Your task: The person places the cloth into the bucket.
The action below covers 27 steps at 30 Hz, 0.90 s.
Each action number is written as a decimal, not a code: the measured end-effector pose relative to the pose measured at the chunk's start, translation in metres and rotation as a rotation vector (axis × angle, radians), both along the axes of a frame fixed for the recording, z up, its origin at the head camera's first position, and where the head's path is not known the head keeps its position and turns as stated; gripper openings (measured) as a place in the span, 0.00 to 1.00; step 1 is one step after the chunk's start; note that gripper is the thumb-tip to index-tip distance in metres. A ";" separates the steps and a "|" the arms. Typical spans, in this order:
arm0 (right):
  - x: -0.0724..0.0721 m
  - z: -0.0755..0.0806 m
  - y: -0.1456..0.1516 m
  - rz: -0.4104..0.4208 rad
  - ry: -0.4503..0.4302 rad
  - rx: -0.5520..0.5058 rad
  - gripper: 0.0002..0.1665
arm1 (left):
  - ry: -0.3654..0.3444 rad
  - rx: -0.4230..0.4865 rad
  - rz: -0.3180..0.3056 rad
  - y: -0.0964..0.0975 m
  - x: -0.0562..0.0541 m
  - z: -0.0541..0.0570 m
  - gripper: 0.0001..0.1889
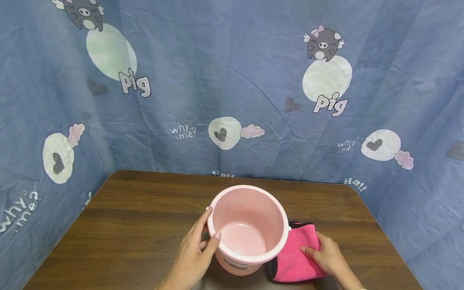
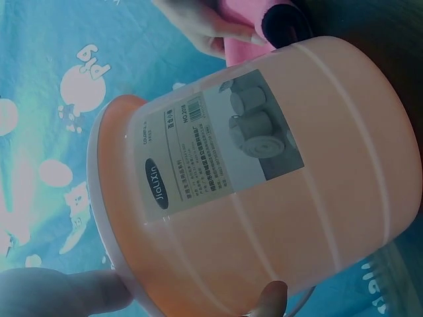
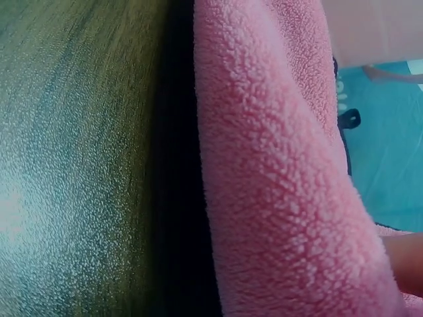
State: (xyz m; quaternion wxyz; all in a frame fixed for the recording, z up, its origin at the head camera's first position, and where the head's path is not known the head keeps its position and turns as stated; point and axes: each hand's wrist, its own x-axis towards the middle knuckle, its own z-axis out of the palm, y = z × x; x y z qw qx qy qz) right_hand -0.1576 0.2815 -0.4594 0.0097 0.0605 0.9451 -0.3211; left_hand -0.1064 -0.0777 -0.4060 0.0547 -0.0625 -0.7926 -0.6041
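A pale pink plastic bucket [image 1: 250, 205] with a white rim is near the front of the table, its open top tilted towards me. My left hand [image 1: 192, 253] grips its left side, thumb at the rim and fingers around the outer wall. In the left wrist view a printed label [image 2: 221, 145] covers part of the bucket's side. Just right of the bucket is a folded bright pink fleecy cloth [image 1: 295, 259] with black edging. My right hand [image 1: 328, 253] holds the cloth's right side, thumb on top and the other fingers mostly hidden. Fleecy pile fills the middle of the right wrist view.
The dark brown wooden table [image 1: 127, 217] has rounded far corners. Behind it and along both sides hangs a blue curtain [image 1: 232, 80] printed with pigs, hearts and words. A thin bucket handle [image 2: 303, 302] shows at the bottom of the left wrist view.
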 end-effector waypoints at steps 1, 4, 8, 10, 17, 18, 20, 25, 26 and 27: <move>0.000 0.001 0.000 0.004 0.011 0.001 0.23 | -0.001 0.001 -0.001 0.000 0.000 0.000 0.33; 0.001 0.004 -0.002 0.001 0.037 -0.008 0.22 | -0.001 0.000 0.001 0.000 0.000 0.001 0.33; 0.002 0.009 -0.004 0.005 0.069 -0.027 0.22 | 0.003 -0.009 0.006 -0.001 0.000 0.001 0.32; 0.004 0.012 -0.006 0.008 0.081 -0.032 0.22 | 0.004 -0.014 0.006 -0.001 0.000 0.001 0.32; 0.007 0.021 -0.013 0.003 0.121 -0.021 0.13 | -0.006 -0.011 0.000 -0.001 0.000 0.000 0.32; 0.007 0.023 -0.014 0.002 0.127 -0.016 0.12 | -0.008 -0.012 0.000 -0.001 0.000 0.000 0.32; 0.008 0.026 -0.015 0.006 0.147 -0.001 0.13 | -0.010 -0.010 0.000 -0.001 -0.001 0.000 0.32; 0.011 0.039 -0.014 0.034 0.242 0.074 0.17 | -0.009 -0.002 -0.005 -0.001 -0.001 0.000 0.32; 0.012 0.042 -0.013 0.037 0.262 0.086 0.17 | -0.010 0.001 -0.008 -0.001 -0.001 0.000 0.32; 0.012 0.044 -0.013 0.038 0.282 0.101 0.17 | -0.010 0.002 -0.010 -0.002 -0.001 0.000 0.32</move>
